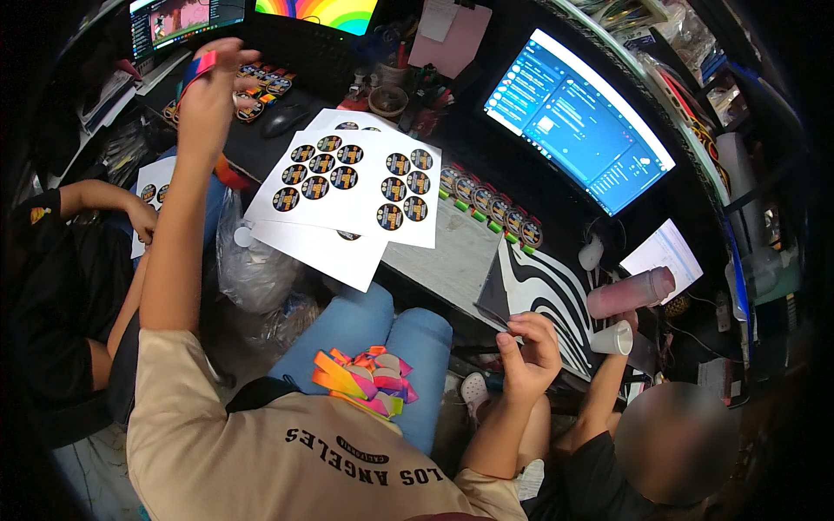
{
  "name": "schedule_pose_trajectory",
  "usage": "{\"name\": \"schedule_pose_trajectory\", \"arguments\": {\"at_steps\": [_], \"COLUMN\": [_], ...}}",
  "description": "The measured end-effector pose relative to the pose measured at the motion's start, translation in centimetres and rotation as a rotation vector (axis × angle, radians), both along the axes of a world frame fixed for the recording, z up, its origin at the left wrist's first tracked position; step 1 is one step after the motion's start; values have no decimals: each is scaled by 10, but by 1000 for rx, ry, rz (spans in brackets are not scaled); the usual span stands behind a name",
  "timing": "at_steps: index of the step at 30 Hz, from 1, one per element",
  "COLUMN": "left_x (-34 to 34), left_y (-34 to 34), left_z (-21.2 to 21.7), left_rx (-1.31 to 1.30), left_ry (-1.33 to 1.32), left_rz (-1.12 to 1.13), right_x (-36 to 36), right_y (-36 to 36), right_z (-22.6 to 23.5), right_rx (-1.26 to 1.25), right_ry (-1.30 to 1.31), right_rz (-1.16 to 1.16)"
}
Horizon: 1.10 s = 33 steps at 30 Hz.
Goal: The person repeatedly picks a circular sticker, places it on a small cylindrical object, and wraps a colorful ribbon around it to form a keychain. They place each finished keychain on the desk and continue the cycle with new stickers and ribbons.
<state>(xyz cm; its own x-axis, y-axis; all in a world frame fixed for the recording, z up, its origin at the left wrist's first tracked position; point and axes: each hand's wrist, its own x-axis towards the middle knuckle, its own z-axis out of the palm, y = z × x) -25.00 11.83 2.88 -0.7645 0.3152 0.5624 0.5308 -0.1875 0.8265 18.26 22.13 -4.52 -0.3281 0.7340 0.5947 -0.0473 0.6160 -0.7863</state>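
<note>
My left hand (207, 104) is raised over the far left of the desk, with a red and blue ribbon (196, 71) against its fingers. Just beyond it lie several medals (271, 80) with dark round faces. On the right, my right hand (529, 363) hovers near the desk's front edge, thumb and fingers drawn together; whatever is between them is too small to make out. A heap of bright ribbons (347, 379) with plain grey discs (387, 363) rests on my lap. White sheets (365, 187) printed with dark round labels overlap on the desk.
Along the desk runs a row of finished-looking medals (489, 204), beside a zebra-striped sheet (556, 300). A lit monitor (573, 122), pink tumbler (632, 293) and white cup (612, 338) stand right. People sit on both sides; one's hand (142, 217) shows left. Plastic bags (252, 265) hang below.
</note>
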Motion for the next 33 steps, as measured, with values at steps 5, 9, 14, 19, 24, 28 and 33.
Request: {"name": "schedule_pose_trajectory", "arguments": {"at_steps": [5,9,14,19,24,28,33], "left_x": [122,176,200,209,205,201,201], "left_y": [-35,-13,7,14,17,17,16], "left_z": [-16,-44,-69,-82,-84,-82,-80], "left_rx": [-145,-92,-63,-14,-54,-98,-108], "left_ry": [-682,-1129,-1281,-1314,-1257,-1280,-1331], "left_rz": [-1158,-1408,-1411,-1455,-1388,-1374,-1397], "right_x": [-25,-37,-47,-56,-58,-59,-59], "right_y": [-22,-43,-51,-47,-48,-45,-42], "right_z": [11,14,3,-4,-6,-7,-7], "right_rx": [-12,-282,-623,-694,-658,-629,-640], "right_ry": [41,223,324,249,244,175,153], "right_rz": [63,207,310,249,259,239,263]}}
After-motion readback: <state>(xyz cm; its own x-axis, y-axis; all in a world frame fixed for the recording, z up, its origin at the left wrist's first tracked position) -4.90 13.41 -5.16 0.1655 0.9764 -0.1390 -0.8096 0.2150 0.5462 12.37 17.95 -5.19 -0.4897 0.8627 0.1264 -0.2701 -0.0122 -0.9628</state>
